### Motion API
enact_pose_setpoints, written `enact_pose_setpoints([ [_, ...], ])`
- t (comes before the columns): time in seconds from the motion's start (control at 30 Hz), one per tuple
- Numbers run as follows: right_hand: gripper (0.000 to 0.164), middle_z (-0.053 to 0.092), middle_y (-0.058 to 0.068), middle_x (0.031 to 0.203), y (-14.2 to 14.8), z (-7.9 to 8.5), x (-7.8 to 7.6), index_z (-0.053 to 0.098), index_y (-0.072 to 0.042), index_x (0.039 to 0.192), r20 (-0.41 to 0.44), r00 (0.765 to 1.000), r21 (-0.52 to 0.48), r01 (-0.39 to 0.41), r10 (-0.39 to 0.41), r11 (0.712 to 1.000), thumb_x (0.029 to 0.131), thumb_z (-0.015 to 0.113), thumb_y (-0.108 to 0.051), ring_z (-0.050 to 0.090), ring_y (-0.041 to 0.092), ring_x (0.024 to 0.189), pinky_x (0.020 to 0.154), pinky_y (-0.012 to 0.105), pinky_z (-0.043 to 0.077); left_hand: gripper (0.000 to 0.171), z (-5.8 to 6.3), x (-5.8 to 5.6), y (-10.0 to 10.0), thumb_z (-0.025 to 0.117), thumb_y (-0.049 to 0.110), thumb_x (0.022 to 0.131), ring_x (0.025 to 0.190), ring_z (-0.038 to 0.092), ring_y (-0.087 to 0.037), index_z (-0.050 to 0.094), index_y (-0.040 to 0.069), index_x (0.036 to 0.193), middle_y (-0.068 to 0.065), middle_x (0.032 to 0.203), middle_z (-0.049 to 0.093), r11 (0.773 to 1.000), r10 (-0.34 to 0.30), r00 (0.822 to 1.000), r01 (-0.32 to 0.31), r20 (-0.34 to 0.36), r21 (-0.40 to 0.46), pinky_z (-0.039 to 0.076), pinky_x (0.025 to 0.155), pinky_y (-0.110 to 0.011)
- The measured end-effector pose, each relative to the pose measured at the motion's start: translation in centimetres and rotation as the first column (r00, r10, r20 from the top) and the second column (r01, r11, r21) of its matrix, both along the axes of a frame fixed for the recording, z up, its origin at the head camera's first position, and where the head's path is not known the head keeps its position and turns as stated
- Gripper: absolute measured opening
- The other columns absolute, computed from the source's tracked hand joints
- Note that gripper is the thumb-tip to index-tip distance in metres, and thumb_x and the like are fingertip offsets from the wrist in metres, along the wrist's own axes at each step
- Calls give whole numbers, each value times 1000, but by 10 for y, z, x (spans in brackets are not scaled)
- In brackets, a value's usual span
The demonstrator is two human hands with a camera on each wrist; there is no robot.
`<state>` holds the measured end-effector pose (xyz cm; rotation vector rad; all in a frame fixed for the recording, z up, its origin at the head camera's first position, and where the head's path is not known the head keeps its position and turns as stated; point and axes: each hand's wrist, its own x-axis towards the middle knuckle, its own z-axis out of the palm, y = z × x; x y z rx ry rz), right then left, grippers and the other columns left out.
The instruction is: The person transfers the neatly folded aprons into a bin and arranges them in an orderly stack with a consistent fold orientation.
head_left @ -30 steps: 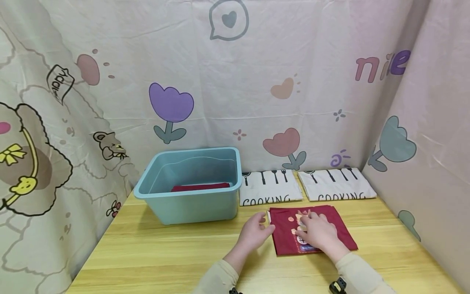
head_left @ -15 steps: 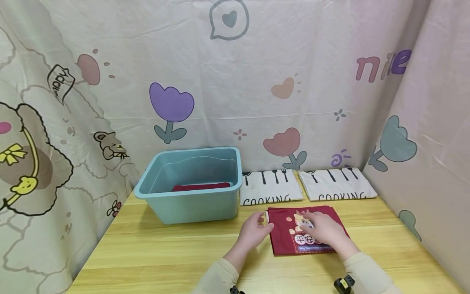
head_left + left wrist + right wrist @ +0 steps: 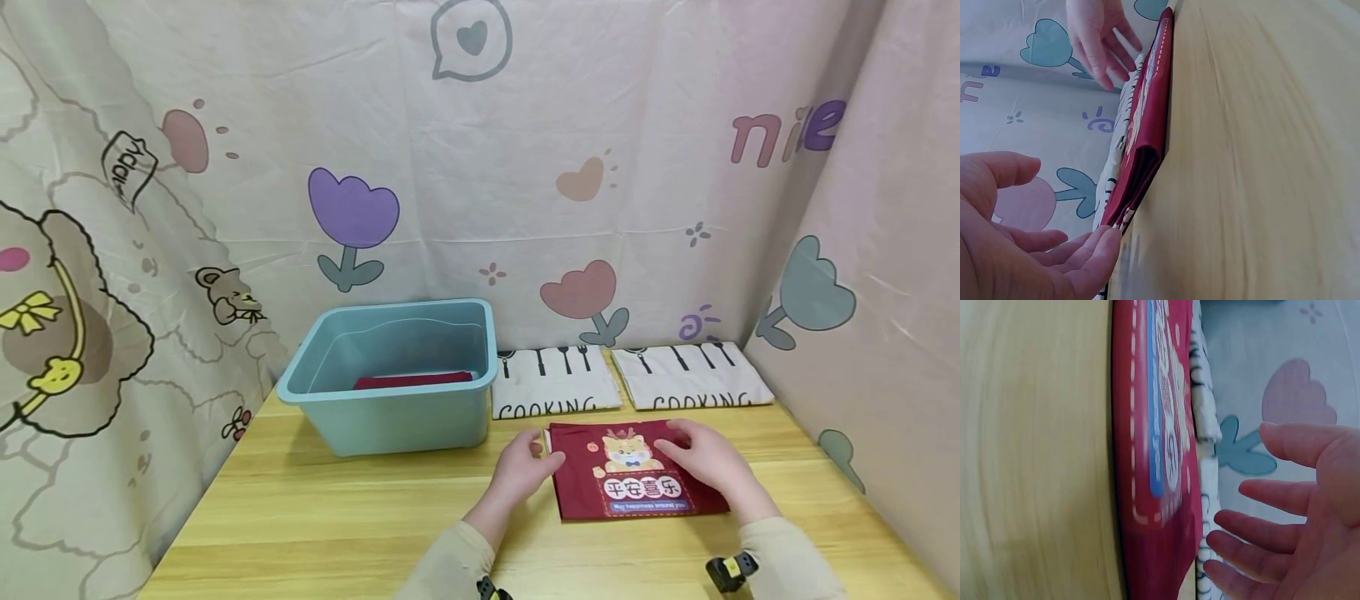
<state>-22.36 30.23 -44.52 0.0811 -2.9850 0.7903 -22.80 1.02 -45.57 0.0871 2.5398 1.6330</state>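
A folded dark red cloth (image 3: pixel 581 487) lies flat on the table, printed with a cartoon animal, Chinese characters and a blue strip of lettering. At its left edge is my left hand (image 3: pixel 522 468), fingers loosely bent; in the left wrist view the fingertips (image 3: pixel 1105 240) come up to the layered folds, and whether they touch cannot be told. My right hand (image 3: pixel 711 463) is over the cloth's right part, holding nothing. Its fingers (image 3: pixel 1260 534) are spread and extended in the right wrist view, apart from the cloth's face.
Left of the cloth stands a light blue bin (image 3: pixel 405 425) with a red folded cloth (image 3: pixel 412 381) inside. Two folded white cloths, a left one (image 3: pixel 555 383) and a right one (image 3: pixel 693 379), marked COOKING, lie behind. A patterned curtain (image 3: pixel 450 167) hangs beyond the wooden table (image 3: pixel 337 517).
My right hand has moved from the middle of the red cloth to its right side, uncovering the print. The left hand has stayed by the left edge.
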Motion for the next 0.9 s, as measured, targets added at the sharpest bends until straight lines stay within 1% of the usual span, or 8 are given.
enact_pose_setpoints([
  [0.07,64,54,37,127,6,0,-1,51,14,131,31,999,-11,19,-19,1000,94,66,-36,49,54,118,95,65,41,61,1,-1,1,75,26,86,99,63,-29,53,-3,136,-18,117,64,1000,3,1000,-4,27,30,57,77,-44],
  [0.17,68,51,40,128,16,0,-1,46,15,134,96,994,-44,49,-44,998,95,64,-38,48,55,117,94,65,41,64,3,-2,2,76,27,86,93,64,-27,51,-2,138,-16,116,63,996,17,996,-25,93,82,58,68,-40],
  [0.4,73,49,44,123,32,0,-2,39,21,134,198,978,-90,83,-64,992,97,60,-38,51,55,111,92,61,45,65,1,-2,5,75,26,88,93,65,-28,48,-2,140,-16,113,63,983,24,984,-56,179,174,59,70,-44],
  [0.5,75,48,44,123,34,-1,-3,37,22,134,240,969,-124,98,-66,987,97,60,-39,53,53,109,90,58,49,67,0,-2,5,75,26,88,97,65,-33,46,-4,141,-21,120,60,976,19,977,-64,213,210,59,70,-47],
  [0.57,76,46,45,124,35,-2,-3,35,22,135,274,959,-167,117,-68,979,97,60,-39,53,53,109,88,55,52,68,-1,-2,5,74,25,88,100,65,-36,44,-5,142,-25,127,56,972,16,972,-70,234,226,59,70,-48],
  [0.67,80,44,45,126,37,-2,-2,30,22,137,329,942,-254,160,-70,954,97,59,-41,55,51,108,84,52,55,69,-1,-2,4,74,24,89,101,64,-37,43,-6,142,-28,134,51,965,12,967,-78,255,249,59,70,-49],
  [0.8,82,47,41,120,40,-3,-1,28,21,137,375,923,-319,213,-83,924,97,58,-44,56,44,102,80,47,56,67,0,-2,5,73,23,90,99,64,-35,42,-8,141,-27,133,52,958,6,964,-82,266,274,59,69,-50],
  [0.9,80,49,36,117,43,-5,-1,30,21,136,382,920,-333,229,-91,915,97,56,-44,55,39,99,76,43,57,65,-1,-2,6,72,21,90,99,64,-35,42,-9,140,-25,127,55,952,-1,963,-82,268,296,59,69,-50],
])
